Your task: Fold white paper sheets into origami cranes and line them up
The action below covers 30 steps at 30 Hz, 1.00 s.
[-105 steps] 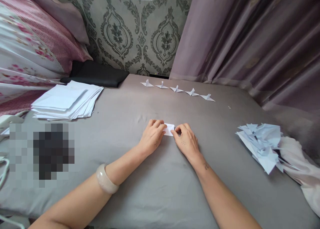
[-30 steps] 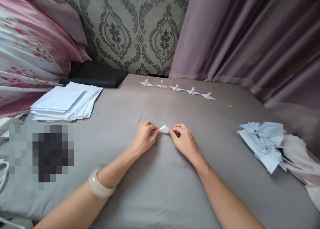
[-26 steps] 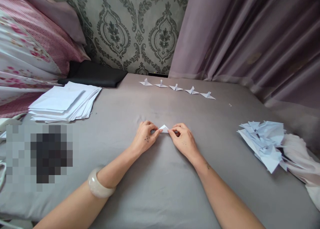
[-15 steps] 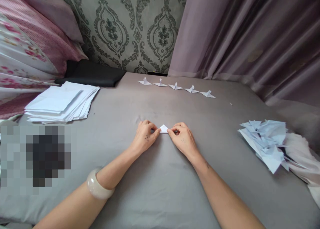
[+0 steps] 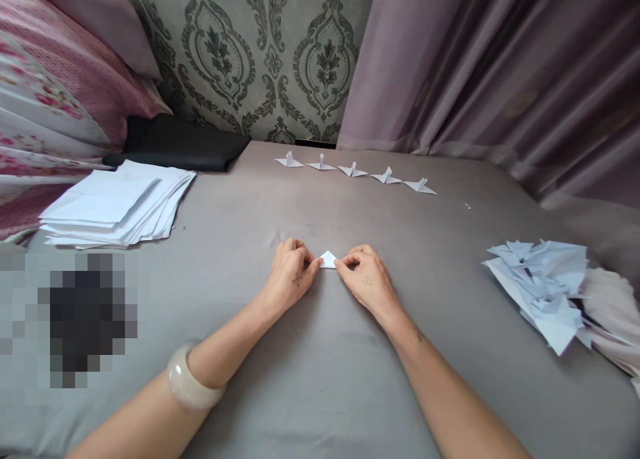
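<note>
Between my two hands, over the grey cloth, is a small folded white paper (image 5: 328,259) with its point facing away from me. My left hand (image 5: 293,272) pinches its left corner between thumb and fingers. On the opposite corner, my right hand (image 5: 369,277) pinches it the same way. The fingertips of both hands are partly hidden behind the thumbs. A pale bangle (image 5: 193,382) circles my left wrist.
Several folded paper cranes (image 5: 353,170) stand in a row at the back. A stack of white paper sheets (image 5: 110,205) lies at left, before a black folded item (image 5: 175,142). At right is a heap of folded papers (image 5: 543,285). A small scrap (image 5: 468,206) lies beyond it.
The view has shifted slightly and the surroundings look a little spread outward. Both hands keep the same pinch on the folded paper, which has hardly moved.
</note>
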Available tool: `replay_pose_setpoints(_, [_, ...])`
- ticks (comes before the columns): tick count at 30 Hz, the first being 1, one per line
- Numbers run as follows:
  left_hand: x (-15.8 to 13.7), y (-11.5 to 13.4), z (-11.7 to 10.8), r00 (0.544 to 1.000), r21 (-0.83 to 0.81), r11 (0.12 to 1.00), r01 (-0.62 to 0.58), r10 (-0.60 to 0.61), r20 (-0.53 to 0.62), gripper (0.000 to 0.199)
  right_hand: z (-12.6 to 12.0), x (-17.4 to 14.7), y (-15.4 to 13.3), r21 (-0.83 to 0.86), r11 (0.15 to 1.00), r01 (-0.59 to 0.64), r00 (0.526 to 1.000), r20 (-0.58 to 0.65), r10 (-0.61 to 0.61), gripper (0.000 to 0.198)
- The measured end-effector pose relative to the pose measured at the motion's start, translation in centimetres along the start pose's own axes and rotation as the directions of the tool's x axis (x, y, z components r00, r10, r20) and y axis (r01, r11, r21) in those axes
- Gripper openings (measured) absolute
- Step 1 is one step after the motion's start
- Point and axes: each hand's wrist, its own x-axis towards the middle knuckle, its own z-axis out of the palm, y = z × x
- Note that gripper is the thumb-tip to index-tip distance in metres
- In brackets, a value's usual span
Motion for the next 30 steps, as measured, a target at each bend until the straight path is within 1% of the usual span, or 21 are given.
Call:
replay_pose_setpoints(7, [0.35, 0.19, -0.24, 0.999, -0.024, 0.999, 0.028, -0.027, 0.035, 0.021, -0.01, 0.03, -0.26, -0.026, 0.998, -0.050, 0.999, 0.019, 0.051, 0.020])
replay_pose_setpoints(15, [0.44, -0.08, -0.32, 0.995, -0.034, 0.997, 0.062, -0.059, 0.083, 0.023, -0.09, 0.06, -0.55, -0.043, 0.997, -0.072, 0.997, 0.036, 0.073, 0.020])
replay_pose_setpoints(19, [0.49, -0.23, -0.32, 0.995, -0.024, 0.999, 0.041, -0.039, 0.092, 0.024, -0.24, 0.09, -0.76, -0.057, 0.993, -0.102, 0.992, 0.066, 0.106, 0.020])
replay_pose_setpoints(22, [0.47, -0.38, -0.23, 0.996, -0.010, 0.999, 0.033, -0.032, 0.087, 0.023, -0.28, 0.06, -0.86, -0.062, 0.993, -0.104, 0.991, 0.081, 0.109, 0.020])
replay_pose_setpoints(28, [0.29, -0.77, 0.10, 0.997, 0.023, 0.999, -0.047, 0.045, 0.062, 0.023, -0.43, 0.09, -0.59, -0.076, 0.995, -0.061, 0.993, 0.093, 0.068, 0.020])
replay_pose_setpoints(30, [0.24, -0.71, 0.06, 0.997, 0.046, 0.997, -0.053, 0.051, 0.058, 0.022, -0.52, 0.18, -0.12, -0.070, 0.997, -0.034, 0.994, 0.099, 0.041, 0.020])
